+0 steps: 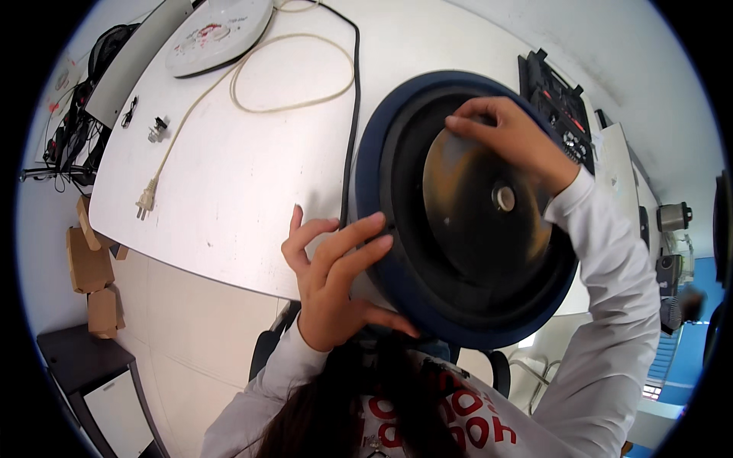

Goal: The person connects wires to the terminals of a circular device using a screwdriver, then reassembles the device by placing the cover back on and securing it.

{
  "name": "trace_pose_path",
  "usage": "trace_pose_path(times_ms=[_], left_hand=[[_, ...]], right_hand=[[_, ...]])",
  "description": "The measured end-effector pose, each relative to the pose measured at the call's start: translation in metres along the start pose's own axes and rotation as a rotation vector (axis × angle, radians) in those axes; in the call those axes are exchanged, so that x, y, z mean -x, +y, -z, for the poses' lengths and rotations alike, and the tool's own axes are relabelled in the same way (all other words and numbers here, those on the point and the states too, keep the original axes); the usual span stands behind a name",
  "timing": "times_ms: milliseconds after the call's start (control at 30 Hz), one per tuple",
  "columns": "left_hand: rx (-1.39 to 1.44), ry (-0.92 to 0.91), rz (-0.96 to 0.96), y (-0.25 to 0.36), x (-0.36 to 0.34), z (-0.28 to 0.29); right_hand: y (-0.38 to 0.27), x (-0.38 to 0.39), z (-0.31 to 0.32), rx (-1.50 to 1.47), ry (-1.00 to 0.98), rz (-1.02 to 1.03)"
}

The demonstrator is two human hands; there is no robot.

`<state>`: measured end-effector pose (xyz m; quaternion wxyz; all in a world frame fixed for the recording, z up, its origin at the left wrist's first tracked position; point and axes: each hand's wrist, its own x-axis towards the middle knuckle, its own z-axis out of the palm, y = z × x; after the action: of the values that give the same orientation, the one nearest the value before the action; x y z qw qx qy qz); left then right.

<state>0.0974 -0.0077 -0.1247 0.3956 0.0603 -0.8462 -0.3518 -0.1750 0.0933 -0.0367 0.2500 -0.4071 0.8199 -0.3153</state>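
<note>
Far left of the round dark-blue appliance with the black inner ring (397, 282), a cream power cord with a plug (191, 114) lies looped on the white table (229, 198), a white round lid (217, 34) beyond it. The left hand (332, 282) comes up from below, wrist bent, fingers spread and pressed flat on the appliance's left rim, steadying rather than gripping it. The appliance is tilted on edge over the table's near side. The right hand (515, 141) reaches over the top, fingertips pinching the edge of the worn brass-coloured metal disc (477, 210) in its centre
</note>
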Motion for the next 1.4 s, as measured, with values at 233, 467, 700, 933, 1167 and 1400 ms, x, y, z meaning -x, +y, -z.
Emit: trace_pose_path(times_ms=[233,467,700,933,1167,1400], left_hand=[[0.159,0.001,-0.017,-0.005,-0.001,-0.002],[0.164,0.0,-0.01,-0.004,-0.001,-0.002],[0.179,-0.012,-0.008,-0.006,-0.001,-0.002],[0.178,-0.016,-0.007,-0.004,-0.002,0.0],[0.135,-0.036,-0.002,-0.002,0.0,0.0],[0.088,0.01,-0.098,-0.006,-0.001,-0.004]], right_hand=[[-0.002,-0.002,-0.015,0.122,0.104,0.197],[-0.016,-0.002,-0.019,0.28,0.027,0.477],[-0.027,0.002,-0.031,0.366,-0.143,0.667],[-0.031,0.002,-0.032,0.387,-0.164,0.697],[-0.027,0.001,-0.036,0.355,-0.095,0.789],[-0.032,0.002,-0.034,0.395,-0.14,0.903]])
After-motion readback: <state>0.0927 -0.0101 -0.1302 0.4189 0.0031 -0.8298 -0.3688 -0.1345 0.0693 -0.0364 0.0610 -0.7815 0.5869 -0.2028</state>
